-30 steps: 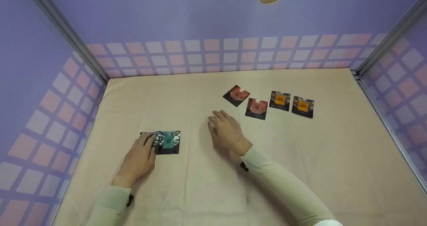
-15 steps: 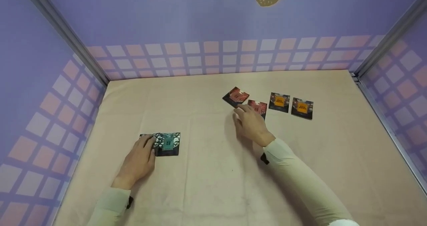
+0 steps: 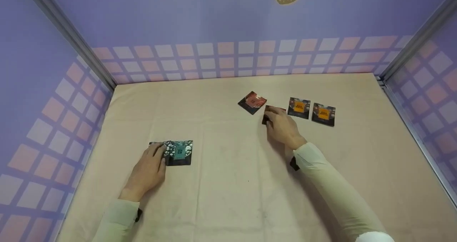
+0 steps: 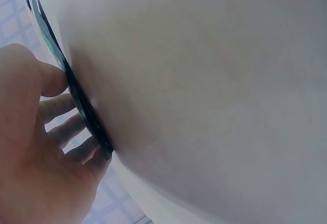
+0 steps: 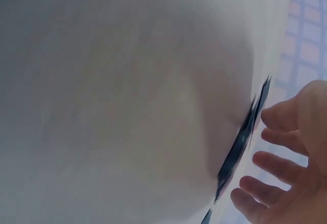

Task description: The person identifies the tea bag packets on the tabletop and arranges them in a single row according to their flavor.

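Rested loose left hand (image 3: 147, 173) on teal packets (image 3: 181, 153), poised relaxed right hand (image 3: 285, 128) over red packet (image 3: 265, 119) beside orange packet (image 3: 299, 108), seemingly for a pickup needing a pinch next!

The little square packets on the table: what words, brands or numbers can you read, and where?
No text can be read.
Left orange-labelled packet: dark lettering, too small to read.
Right orange-labelled packet: likewise.
Tilted red-labelled packet: marks too blurred.
Green-labelled packet: marks too small.
Red packet under the right hand: label covered.
Partly hidden packet under the left hand: nothing legible.
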The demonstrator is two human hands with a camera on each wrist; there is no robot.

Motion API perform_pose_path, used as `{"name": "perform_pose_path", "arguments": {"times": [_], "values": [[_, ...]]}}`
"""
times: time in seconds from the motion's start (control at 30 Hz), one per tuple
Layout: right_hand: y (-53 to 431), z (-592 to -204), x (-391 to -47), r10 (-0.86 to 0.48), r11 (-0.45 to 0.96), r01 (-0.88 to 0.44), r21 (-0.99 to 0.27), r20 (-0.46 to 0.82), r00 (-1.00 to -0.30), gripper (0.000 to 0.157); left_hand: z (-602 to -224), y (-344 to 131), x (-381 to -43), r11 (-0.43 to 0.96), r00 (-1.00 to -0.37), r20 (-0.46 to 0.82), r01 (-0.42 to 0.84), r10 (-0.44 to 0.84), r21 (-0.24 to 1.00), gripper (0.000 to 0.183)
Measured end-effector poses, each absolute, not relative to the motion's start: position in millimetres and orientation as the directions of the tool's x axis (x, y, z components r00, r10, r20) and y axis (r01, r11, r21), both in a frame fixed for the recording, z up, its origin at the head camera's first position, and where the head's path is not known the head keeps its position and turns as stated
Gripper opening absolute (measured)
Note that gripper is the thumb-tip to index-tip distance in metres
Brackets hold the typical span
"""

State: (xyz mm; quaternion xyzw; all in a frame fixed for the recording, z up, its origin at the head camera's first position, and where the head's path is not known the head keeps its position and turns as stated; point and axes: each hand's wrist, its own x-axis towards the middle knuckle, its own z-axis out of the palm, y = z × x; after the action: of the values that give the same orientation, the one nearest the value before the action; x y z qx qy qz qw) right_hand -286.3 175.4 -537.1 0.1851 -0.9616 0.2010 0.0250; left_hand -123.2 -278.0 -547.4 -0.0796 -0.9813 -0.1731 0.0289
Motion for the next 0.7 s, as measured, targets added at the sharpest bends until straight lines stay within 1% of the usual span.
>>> {"name": "perform_pose_path", "arguments": {"times": [0.43,0.53,0.7], "values": [[180.3,-541.8,-292.5,-0.303,0.881,-0.283,-0.379,0.006,-0.953,0.045,-549.2,-277.6,-123.4,0.926,-0.987,0.075,0.159,0.142,0.343,0.048],[180.1,-542.0,-291.8,-0.313,0.877,-0.293,-0.38,0.009,-0.95,0.045,-548.5,-277.6,-123.1,0.926,-0.987,0.081,0.16,0.141,0.341,0.048],[179.3,-543.7,-289.5,-0.353,0.859,-0.346,-0.377,0.054,-0.934,0.043,-549.2,-277.9,-121.9,0.925,-0.985,0.089,0.169,0.147,0.341,0.047]]}}
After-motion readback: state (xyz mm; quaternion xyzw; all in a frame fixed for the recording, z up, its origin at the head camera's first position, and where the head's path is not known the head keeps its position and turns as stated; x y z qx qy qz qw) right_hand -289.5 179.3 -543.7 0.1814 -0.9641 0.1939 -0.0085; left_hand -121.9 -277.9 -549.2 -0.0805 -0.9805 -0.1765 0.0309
